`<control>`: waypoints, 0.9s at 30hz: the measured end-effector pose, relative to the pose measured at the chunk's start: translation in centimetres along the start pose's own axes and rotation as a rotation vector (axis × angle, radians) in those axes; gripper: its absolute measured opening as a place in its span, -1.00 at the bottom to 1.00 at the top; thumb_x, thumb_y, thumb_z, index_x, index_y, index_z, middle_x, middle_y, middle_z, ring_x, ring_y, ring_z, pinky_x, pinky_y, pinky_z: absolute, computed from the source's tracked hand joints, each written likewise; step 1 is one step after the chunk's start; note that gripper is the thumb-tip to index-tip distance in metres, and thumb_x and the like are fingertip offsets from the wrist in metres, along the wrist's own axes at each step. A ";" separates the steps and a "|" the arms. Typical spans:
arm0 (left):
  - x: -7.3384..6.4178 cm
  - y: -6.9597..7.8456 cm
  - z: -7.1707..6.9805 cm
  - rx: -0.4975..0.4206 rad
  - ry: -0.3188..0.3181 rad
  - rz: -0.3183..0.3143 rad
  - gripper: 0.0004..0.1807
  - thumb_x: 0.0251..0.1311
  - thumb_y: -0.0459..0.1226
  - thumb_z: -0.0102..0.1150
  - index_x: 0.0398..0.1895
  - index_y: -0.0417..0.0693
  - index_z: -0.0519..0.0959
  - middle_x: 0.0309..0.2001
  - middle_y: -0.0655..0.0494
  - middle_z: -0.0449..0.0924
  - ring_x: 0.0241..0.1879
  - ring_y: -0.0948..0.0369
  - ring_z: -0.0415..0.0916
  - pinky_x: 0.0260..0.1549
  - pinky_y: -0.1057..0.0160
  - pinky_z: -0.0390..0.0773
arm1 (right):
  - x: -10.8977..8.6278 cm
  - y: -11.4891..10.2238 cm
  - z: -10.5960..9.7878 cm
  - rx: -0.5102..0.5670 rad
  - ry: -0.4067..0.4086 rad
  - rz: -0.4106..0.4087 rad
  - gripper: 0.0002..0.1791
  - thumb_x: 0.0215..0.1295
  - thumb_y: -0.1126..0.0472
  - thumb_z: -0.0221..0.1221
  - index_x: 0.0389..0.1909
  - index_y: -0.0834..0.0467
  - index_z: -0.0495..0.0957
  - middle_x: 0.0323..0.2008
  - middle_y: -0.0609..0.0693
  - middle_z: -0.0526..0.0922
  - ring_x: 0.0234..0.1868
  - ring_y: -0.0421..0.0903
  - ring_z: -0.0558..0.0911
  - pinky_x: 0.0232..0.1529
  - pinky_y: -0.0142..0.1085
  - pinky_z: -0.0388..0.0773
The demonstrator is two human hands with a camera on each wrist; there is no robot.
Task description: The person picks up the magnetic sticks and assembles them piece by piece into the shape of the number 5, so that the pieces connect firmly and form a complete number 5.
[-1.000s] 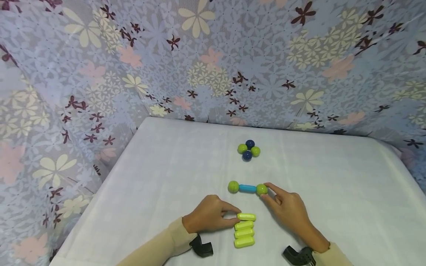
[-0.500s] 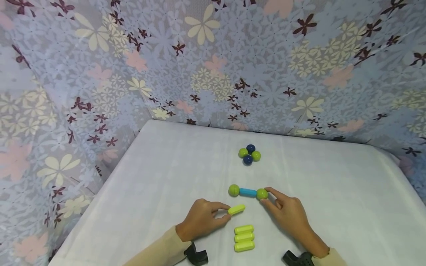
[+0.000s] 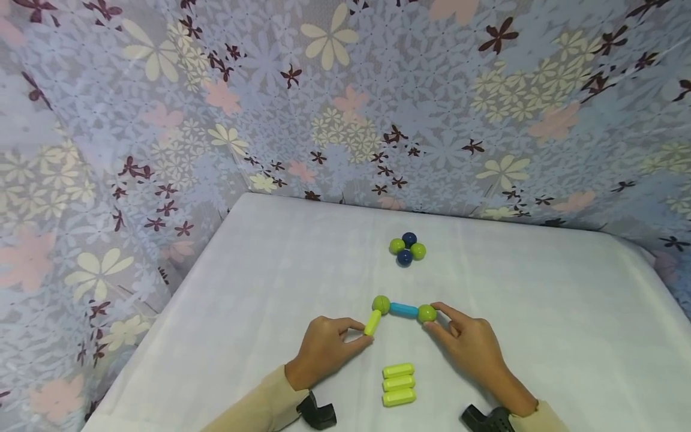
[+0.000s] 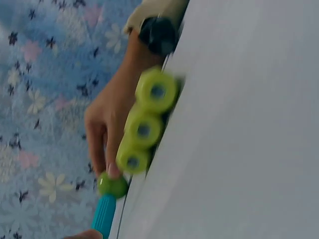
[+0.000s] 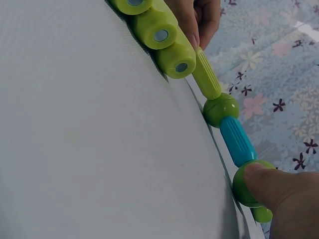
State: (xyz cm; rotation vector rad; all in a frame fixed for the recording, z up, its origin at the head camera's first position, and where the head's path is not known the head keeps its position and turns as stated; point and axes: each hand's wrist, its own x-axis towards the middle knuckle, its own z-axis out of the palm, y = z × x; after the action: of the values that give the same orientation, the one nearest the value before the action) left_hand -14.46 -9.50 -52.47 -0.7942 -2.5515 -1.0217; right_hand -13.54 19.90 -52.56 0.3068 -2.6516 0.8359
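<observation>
A yellow-green magnetic stick (image 3: 372, 323) is pinched at its near end by my left hand (image 3: 326, 348). Its far end meets the left green ball (image 3: 381, 304). From that ball a blue stick (image 3: 403, 310) runs to the right green ball (image 3: 427, 313), which my right hand (image 3: 468, 345) holds between thumb and index finger. The right wrist view shows the yellow-green stick (image 5: 207, 74), ball (image 5: 222, 109) and blue stick (image 5: 238, 141) joined end to end, with my thumb on the second ball (image 5: 247, 185).
Three yellow-green sticks (image 3: 398, 384) lie side by side nearer me, between the wrists; silver discs show in their ends (image 5: 160, 35). Farther back sits a cluster of balls, two green and two dark blue (image 3: 405, 258). A floral cloth (image 3: 345, 120) hangs behind the white table (image 3: 291, 258).
My left hand has taken the farthest yellow-green stick from the row, moved it up and left, turned it, and brought it to the left ball. The right hand keeps holding its ball.
</observation>
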 end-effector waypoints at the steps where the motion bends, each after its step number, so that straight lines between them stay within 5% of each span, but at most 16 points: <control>1: 0.1 0.1 0.2 0.002 -0.007 0.004 -0.75 0.08 -0.04 0.56 -0.30 0.02 0.82 -0.77 0.48 0.28 -0.72 0.61 -0.04 -0.71 0.56 0.07 | 0.0 0.0 0.0 0.000 0.005 -0.009 -0.57 0.18 0.11 0.49 0.06 0.13 0.72 -0.80 -0.37 0.14 -0.73 -0.41 0.07 -0.71 -0.42 0.10; 21: 0.3 0.6 0.7 0.048 -0.065 0.035 -0.65 0.08 0.06 0.54 -0.24 0.03 0.82 -0.75 0.47 0.23 -0.69 0.58 -0.08 -0.69 0.55 0.01 | 0.0 0.5 0.2 0.009 -0.009 -0.012 -0.57 0.23 0.13 0.46 0.12 0.13 0.70 -0.79 -0.37 0.16 -0.73 -0.41 0.08 -0.70 -0.42 0.10; 27: 2.0 -0.4 0.7 -0.068 0.031 -0.015 -0.66 0.23 0.01 0.44 -0.16 -0.05 0.81 -0.77 0.44 0.14 -0.71 0.55 -0.07 -0.71 0.48 0.08 | 0.1 0.4 0.0 0.001 -0.013 -0.009 -0.56 0.25 0.13 0.45 0.13 0.12 0.69 -0.80 -0.37 0.16 -0.73 -0.40 0.09 -0.71 -0.41 0.10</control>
State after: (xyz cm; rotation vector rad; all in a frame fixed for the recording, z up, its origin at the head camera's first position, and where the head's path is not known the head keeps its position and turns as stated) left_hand -16.36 -8.52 -52.30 -0.7714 -2.5124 -1.1218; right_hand -13.77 20.18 -52.67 0.3251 -2.6601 0.8357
